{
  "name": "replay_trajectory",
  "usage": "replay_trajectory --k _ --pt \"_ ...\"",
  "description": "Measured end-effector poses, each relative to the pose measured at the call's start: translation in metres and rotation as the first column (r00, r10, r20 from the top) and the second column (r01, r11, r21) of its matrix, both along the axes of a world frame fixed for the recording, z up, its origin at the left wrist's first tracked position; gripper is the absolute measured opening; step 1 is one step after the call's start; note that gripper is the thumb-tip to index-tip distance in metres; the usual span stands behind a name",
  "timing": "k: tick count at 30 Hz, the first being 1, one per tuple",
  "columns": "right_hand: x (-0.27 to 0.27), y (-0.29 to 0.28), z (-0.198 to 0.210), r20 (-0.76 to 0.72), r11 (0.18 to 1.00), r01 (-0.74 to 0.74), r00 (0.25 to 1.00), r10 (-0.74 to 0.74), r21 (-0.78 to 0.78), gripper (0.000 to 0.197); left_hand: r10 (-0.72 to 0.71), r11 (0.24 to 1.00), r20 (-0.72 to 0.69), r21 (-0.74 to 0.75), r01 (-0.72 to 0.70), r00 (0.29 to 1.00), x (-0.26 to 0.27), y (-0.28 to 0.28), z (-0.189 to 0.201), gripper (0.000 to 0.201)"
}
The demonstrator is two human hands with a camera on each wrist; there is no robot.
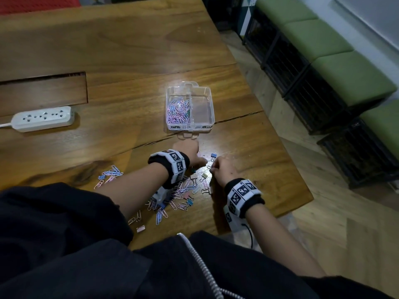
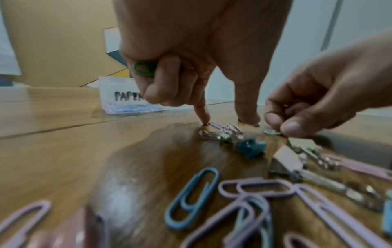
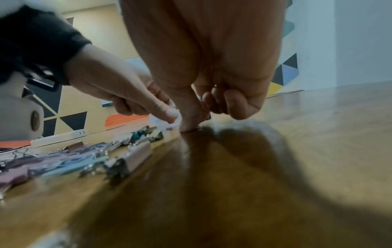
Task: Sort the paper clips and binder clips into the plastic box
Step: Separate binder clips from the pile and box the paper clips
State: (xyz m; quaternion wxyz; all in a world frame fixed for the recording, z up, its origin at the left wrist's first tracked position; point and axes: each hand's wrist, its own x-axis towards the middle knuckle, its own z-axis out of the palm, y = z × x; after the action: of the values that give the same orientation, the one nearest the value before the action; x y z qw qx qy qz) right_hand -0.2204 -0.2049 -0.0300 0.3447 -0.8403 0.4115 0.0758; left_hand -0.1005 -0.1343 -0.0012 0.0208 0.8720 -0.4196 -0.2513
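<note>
A head-worn camera looks steeply down from above the seated person onto the table (image 1: 133, 61). Two wrist cameras sit almost at tabletop level, each facing forward along its own fingers (image 2: 203, 110), close up. All three views share the scattered clips (image 1: 185, 190) between both hands.

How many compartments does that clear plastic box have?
2, side by side: the left compartment holds a heap of paper clips; the right compartment shows no clips. None looks hidden.

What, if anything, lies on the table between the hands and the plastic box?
Nothing visible does. Bare wooden table separates the left hand and right hand from the plastic box, whose top is open.
</note>
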Motion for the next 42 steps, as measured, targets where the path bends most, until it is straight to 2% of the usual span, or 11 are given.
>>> replay_trajectory --k 8,12,15,17,19,23,26,29,33,36,42 --pt "-0.021 -0.003 0.009 0.116 0.959 0.155 0.976 -0.186 0.236 0.025 -0.197 0.976 0.123 0.12 0.182 0.973 -0.02 -0.014 -0.001 0.024" --pt "-0.042 -0.003 0.02 0.22 0.671 0.251 0.816 -0.534 0.698 0.018 -0.35 0.932 0.204 0.172 0.319 0.914 -0.029 -0.012 0.002 0.027" --pt "-0.047 0.0 0.025 0.159 0.504 0.236 0.768 -0.62 0.831 0.023 -0.266 0.96 0.082 0.117 0.256 0.96 -0.02 -0.01 0.0 0.029" --pt "-0.046 0.002 0.024 0.147 0.576 0.259 0.813 -0.564 0.775 0.027 -0.056 0.998 -0.148 -0.028 0.052 0.987 -0.01 -0.009 0.002 0.029" --pt "-0.043 0.006 0.022 0.155 0.701 0.244 0.878 -0.453 0.67 0.03 0.146 0.954 -0.518 -0.151 -0.258 0.843 0.002 -0.005 0.006 0.035" --pt "-0.033 0.017 0.024 0.138 0.828 0.13 0.96 -0.242 0.546 0.027 0.139 0.759 -0.98 0.013 -0.651 0.143 0.017 0.01 0.017 0.031" --pt "-0.024 0.022 0.018 0.118 0.879 0.035 0.988 -0.103 0.475 0.028 0.092 0.741 -0.993 0.018 -0.671 0.076 0.02 0.017 0.013 0.035" --pt "-0.016 0.021 0.016 0.108 0.93 0.048 0.99 -0.094 0.366 0.021 0.174 0.766 -0.97 0.023 -0.642 0.173 0.021 0.018 0.011 0.031" --pt "-0.017 0.017 0.015 0.138 0.962 0.18 0.968 -0.211 0.206 0.009 0.221 0.902 -0.675 -0.133 -0.411 0.704 0.012 0.018 0.008 0.025" --pt "-0.021 0.026 0.014 0.046 0.985 0.118 0.991 -0.124 0.123 0.015 0.02 0.986 -0.318 -0.149 -0.071 0.948 0.004 0.015 0.003 0.016" --pt "-0.013 0.036 0.016 -0.074 0.999 -0.005 0.997 0.003 -0.034 0.01 -0.216 0.975 0.07 0.071 0.211 0.974 -0.005 -0.002 -0.001 0.024"
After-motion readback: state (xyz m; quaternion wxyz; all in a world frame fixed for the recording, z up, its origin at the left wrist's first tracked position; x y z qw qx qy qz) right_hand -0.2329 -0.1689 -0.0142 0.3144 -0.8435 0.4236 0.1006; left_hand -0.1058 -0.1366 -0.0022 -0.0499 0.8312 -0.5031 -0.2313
